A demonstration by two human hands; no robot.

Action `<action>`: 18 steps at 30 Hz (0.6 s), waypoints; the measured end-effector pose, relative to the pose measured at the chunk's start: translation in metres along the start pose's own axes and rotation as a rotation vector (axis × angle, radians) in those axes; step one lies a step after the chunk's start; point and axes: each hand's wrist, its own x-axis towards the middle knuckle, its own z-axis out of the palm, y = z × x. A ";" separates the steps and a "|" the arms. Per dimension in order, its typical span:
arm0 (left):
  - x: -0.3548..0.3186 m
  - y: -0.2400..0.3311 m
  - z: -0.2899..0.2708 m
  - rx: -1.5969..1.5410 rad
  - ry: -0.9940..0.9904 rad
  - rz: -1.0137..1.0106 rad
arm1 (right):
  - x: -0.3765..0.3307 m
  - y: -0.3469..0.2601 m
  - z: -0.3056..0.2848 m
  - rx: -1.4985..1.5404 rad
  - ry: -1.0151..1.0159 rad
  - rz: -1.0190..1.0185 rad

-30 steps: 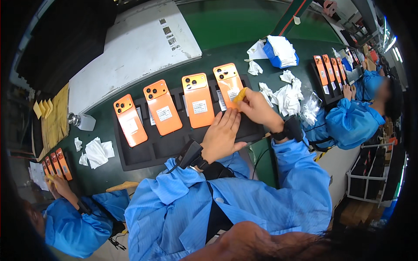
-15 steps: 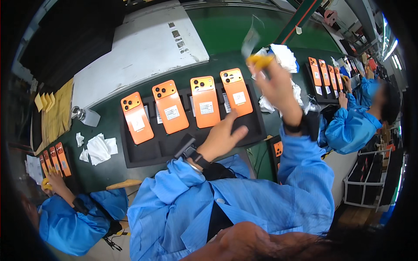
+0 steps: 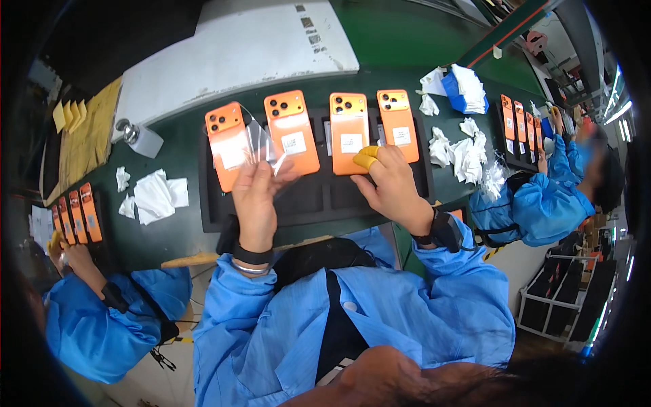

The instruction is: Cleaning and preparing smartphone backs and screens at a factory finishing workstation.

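Observation:
Several orange phones lie back-up in a row on a black tray (image 3: 319, 203), each with a white label. My left hand (image 3: 261, 190) is raised over the tray's left part and pinches a clear plastic film (image 3: 261, 139) in front of the two leftmost phones (image 3: 227, 142) (image 3: 291, 132). My right hand (image 3: 390, 180), with yellow finger covers on two fingertips, rests on the lower end of the third phone (image 3: 349, 129). The fourth phone (image 3: 398, 122) lies just right of that hand.
Crumpled white wipes (image 3: 159, 197) lie left of the tray, more wipes (image 3: 468, 146) on the right. A co-worker in blue at the left handles small orange phones (image 3: 71, 217); another in blue sits at the right by a tray of phones (image 3: 519, 125). A white board (image 3: 237, 47) lies behind.
My right hand came down from high at the upper right to the third phone. My left hand rose off the tray and now holds the clear film up.

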 end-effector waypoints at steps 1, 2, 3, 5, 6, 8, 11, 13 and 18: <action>-0.001 -0.002 -0.008 -0.002 0.010 -0.013 | -0.005 0.000 0.007 -0.041 -0.048 0.015; -0.001 -0.004 -0.017 0.034 -0.028 0.017 | -0.009 -0.001 0.014 -0.037 -0.061 0.022; 0.001 -0.002 -0.023 0.069 -0.063 0.058 | -0.007 -0.002 0.022 -0.079 -0.101 -0.008; -0.003 -0.006 -0.021 0.064 -0.012 0.044 | -0.008 -0.003 0.035 -0.119 -0.144 -0.040; -0.005 -0.011 -0.022 0.078 -0.046 0.034 | -0.007 -0.003 0.040 -0.176 -0.141 -0.070; -0.004 -0.016 -0.023 0.093 -0.078 0.037 | -0.002 -0.006 0.044 -0.243 -0.122 -0.089; -0.005 -0.015 -0.022 0.115 -0.065 0.050 | -0.001 -0.008 0.051 -0.268 -0.153 -0.049; -0.005 -0.016 -0.022 0.110 -0.070 0.068 | -0.001 -0.006 0.056 -0.271 -0.127 -0.061; -0.007 -0.023 -0.022 0.171 -0.131 0.129 | -0.005 0.005 0.062 -0.159 -0.069 0.046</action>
